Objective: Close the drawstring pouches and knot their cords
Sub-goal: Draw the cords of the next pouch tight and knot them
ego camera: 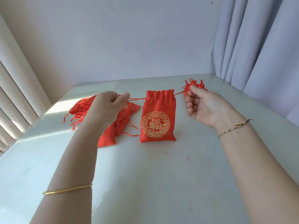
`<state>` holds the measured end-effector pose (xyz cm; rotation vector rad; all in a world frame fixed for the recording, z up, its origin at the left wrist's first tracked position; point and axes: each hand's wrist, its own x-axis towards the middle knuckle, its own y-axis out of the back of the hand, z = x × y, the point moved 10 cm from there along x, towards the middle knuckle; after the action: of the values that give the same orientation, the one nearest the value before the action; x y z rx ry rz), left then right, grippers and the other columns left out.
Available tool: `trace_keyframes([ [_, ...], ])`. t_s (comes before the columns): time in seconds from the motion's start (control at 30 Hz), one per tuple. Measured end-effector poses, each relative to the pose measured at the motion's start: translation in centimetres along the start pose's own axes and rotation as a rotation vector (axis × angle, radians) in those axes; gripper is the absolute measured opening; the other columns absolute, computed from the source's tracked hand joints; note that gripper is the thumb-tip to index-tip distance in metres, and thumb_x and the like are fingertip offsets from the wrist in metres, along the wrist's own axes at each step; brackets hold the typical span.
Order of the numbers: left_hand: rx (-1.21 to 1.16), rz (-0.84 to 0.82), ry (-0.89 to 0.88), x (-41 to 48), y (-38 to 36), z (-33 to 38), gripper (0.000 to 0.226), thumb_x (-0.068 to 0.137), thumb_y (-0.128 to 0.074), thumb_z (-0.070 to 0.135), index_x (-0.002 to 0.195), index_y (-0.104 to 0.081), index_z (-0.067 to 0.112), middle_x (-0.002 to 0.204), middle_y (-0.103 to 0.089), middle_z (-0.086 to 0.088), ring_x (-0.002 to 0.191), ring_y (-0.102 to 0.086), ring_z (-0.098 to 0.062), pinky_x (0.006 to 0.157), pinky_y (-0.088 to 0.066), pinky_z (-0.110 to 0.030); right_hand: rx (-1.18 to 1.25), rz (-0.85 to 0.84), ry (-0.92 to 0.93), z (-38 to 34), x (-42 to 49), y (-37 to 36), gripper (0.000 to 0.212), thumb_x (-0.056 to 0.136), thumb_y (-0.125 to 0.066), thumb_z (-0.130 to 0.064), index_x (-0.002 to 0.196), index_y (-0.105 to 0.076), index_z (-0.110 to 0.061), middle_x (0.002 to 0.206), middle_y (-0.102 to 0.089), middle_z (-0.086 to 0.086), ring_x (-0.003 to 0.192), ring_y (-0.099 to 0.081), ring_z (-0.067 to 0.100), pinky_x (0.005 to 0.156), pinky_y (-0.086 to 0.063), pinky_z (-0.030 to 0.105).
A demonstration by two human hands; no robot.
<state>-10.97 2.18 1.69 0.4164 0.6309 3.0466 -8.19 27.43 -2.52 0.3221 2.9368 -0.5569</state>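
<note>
- The left grip [108,107] is closed narrow, thumb pressed against curled fingers, pinching the left cord [137,99] that comes out of the pouch's top hem.
- The right grip [205,107] is turned palm toward the camera. Its thumb and forefinger pinch the right cord [178,93], and the other fingers curl loosely.
- The two cords run outward from the hem in opposite directions, each stretched between the pouch and a grip.
- The red pouch [157,117] hangs upright between the two grips, over the middle of the tabletop [145,183]. Its mouth is lightly puckered along the top but still nearly as wide as the body.
- The front of the pouch carries a round gold emblem [155,124] with a character at its centre.
- I cannot tell whether the bottom edge of the pouch touches the tabletop or hangs just above it.
- A pile of open pouches [80,105] lies flat on the tabletop to the left, partly hidden behind the left grip and forearm, with loose cord ends trailing out.
- A small heap of gathered pouches [194,84] sits farther back on the right, just behind the fingers of the right grip, with knotted loops sticking up.
- A gold bangle [68,189] circles the left forearm, and a thin braided bracelet [233,128] circles the right wrist.
- Small red specks of lint [187,158] lie on the tabletop in front of the pouch.
- A pale curtain [258,46] hangs at the right and vertical blinds [13,94] at the left, with sunlight falling across the left of the tabletop.
</note>
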Motion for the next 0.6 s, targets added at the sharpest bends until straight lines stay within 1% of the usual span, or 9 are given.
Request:
trace_keyframes([
  [0.13,-0.057,0.1,0.008,0.3,1.5,-0.4,0.048,0.094,-0.053,0.032,0.048,-0.046,0.021,0.032,-0.034,0.011,0.039,-0.023,-0.013,0.047,-0.019,-0.025,0.195,0.07,-0.068,0.8,0.6,0.9,0.033,0.096,-0.047,-0.026,0.064,-0.045,-0.018,0.043,-0.045,-0.005,0.033,-0.038,0.007,0.035,-0.031,0.012],
  [0.23,-0.189,0.198,0.052,0.5,2.7,-1.1,0.048,0.096,-0.05,0.029,0.052,-0.037,0.016,0.033,-0.03,0.011,0.032,-0.02,-0.008,0.041,-0.019,-0.019,0.352,0.139,-0.096,1.2,0.9,2.2,0.035,0.097,-0.043,-0.025,0.063,-0.042,-0.017,0.037,-0.042,-0.005,0.028,-0.033,0.007,0.032,-0.027,0.01],
  [0.3,-0.255,0.245,0.075,0.2,3.0,-0.8,0.047,0.096,-0.046,0.03,0.053,-0.037,0.016,0.036,-0.036,0.01,0.032,-0.027,-0.009,0.041,-0.024,-0.02,0.371,0.155,-0.074,1.2,1.0,2.2,0.037,0.098,-0.043,-0.027,0.062,-0.042,-0.018,0.038,-0.042,-0.005,0.029,-0.034,0.006,0.033,-0.027,0.01],
  [0.33,-0.347,0.245,0.094,0.1,2.8,-0.6,0.046,0.097,-0.045,0.032,0.054,-0.037,0.017,0.04,-0.046,0.008,0.035,-0.039,-0.009,0.042,-0.031,-0.02,0.333,0.161,-0.047,0.9,1.0,2.0,0.036,0.097,-0.043,-0.027,0.062,-0.043,-0.018,0.04,-0.043,-0.005,0.03,-0.034,0.006,0.033,-0.027,0.011],
  [0.4,-0.608,0.158,0.106,-0.1,1.8,0.6,0.044,0.099,-0.04,0.034,0.059,-0.036,0.018,0.065,-0.07,0.004,0.063,-0.067,-0.01,0.059,-0.049,-0.021,0.221,0.151,0.023,-0.1,0.6,1.2,0.034,0.096,-0.045,-0.027,0.063,-0.045,-0.019,0.047,-0.044,-0.005,0.032,-0.037,0.007,0.035,-0.029,0.011],
  [0.43,-0.724,0.092,0.086,-0.2,1.1,1.6,0.044,0.1,-0.037,0.035,0.06,-0.036,0.018,0.078,-0.074,-0.001,0.079,-0.071,-0.015,0.071,-0.053,-0.025,0.175,0.132,0.059,-0.9,0.3,0.6,0.033,0.095,-0.047,-0.027,0.064,-0.047,-0.019,0.051,-0.045,-0.004,0.034,-0.038,0.007,0.036,-0.031,0.011],
  [0.47,-0.813,0.035,0.064,-0.4,0.5,2.7,0.044,0.101,-0.035,0.035,0.06,-0.036,0.017,0.081,-0.074,-0.004,0.086,-0.072,-0.019,0.079,-0.054,-0.029,0.133,0.108,0.101,-1.8,-0.2,-0.1,0.032,0.094,-0.048,-0.027,0.064,-0.048,-0.018,0.054,-0.045,-0.003,0.038,-0.039,0.008,0.037,-0.032,0.012],
  [0.53,-0.881,-0.038,0.029,-1.0,-0.4,4.4,0.042,0.1,-0.036,0.034,0.063,-0.04,0.016,0.066,-0.068,-0.001,0.071,-0.07,-0.018,0.081,-0.056,-0.033,0.045,0.045,0.194,-3.6,-1.4,-1.8,0.031,0.093,-0.051,-0.027,0.064,-0.05,-0.018,0.054,-0.047,-0.004,0.044,-0.04,0.009,0.04,-0.034,0.014],
  [0.6,-0.783,-0.104,-0.005,-1.6,-1.5,5.9,0.035,0.098,-0.043,0.03,0.068,-0.05,0.015,0.061,-0.056,0.002,0.055,-0.058,-0.011,0.069,-0.057,-0.031,-0.032,-0.044,0.271,-4.8,-2.8,-4.1,0.03,0.093,-0.053,-0.027,0.064,-0.053,-0.017,0.052,-0.05,-0.005,0.046,-0.041,0.009,0.042,-0.035,0.016],
])
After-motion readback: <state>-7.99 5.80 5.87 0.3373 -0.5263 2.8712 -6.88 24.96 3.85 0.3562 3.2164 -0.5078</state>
